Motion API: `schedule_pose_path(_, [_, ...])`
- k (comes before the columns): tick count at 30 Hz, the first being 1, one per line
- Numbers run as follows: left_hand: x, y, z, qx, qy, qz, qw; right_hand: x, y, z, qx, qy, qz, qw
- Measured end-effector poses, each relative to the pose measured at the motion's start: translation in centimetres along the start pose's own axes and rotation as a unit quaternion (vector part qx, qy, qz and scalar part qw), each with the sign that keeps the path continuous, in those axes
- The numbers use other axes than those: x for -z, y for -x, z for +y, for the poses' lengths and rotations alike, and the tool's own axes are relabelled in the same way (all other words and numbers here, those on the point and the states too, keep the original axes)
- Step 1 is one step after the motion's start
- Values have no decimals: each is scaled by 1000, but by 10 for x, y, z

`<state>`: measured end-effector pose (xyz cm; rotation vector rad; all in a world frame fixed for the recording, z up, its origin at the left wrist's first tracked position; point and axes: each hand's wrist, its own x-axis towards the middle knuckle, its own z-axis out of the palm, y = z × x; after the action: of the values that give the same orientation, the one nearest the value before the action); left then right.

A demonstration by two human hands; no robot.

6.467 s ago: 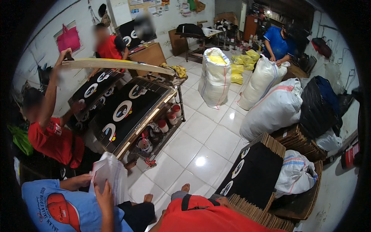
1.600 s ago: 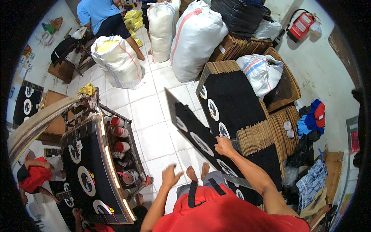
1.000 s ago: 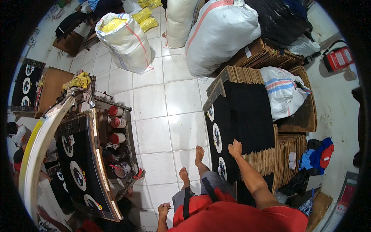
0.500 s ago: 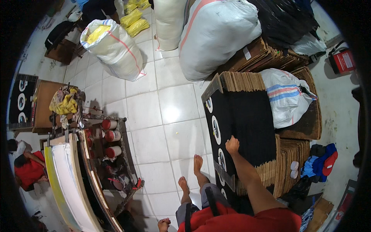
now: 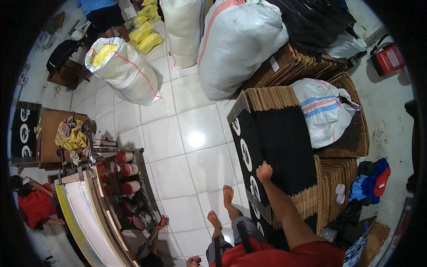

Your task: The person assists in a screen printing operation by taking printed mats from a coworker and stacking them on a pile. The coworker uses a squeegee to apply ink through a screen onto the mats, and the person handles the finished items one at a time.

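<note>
At the right, a stack of boards covered in black fabric stands beside my bare feet. Its top board carries a row of white ring prints with small coloured figures. My right hand is closed on that board just beside the prints, the arm reaching up from the lower right. Low at the bottom edge, my left hand hangs with curled fingers, apart from the stack, and I see nothing in it.
Left: a rack with red-lidded tubs, curved screen frames, a crouching co-worker. Ahead: white sacks, yellow packets, another person. Right: cardboard stacks, a striped bag, a fire extinguisher.
I have turned toward the right-hand stack. The printed board, tilted in my right hand 1.6 seconds ago, now lies flat on it. My left hand has dropped lower and curled.
</note>
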<state>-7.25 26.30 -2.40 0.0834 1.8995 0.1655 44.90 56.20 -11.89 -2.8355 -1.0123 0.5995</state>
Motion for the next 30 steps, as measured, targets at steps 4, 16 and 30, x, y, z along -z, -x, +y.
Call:
schedule_pose_path(4, [4, 2, -7, 6, -9, 8, 1000, 3, -3, -1, -1, -15, 1, 1000])
schedule_pose_path(16, [-1, 2, -27, 2, -10, -20, 1000, 13, -3, 14, 20, -22, -8, 1000])
schedule_pose_path(30, [13, -4, -15, -94, -109, -106, 984, 99, 178, 152, -41, -43, 26, 998])
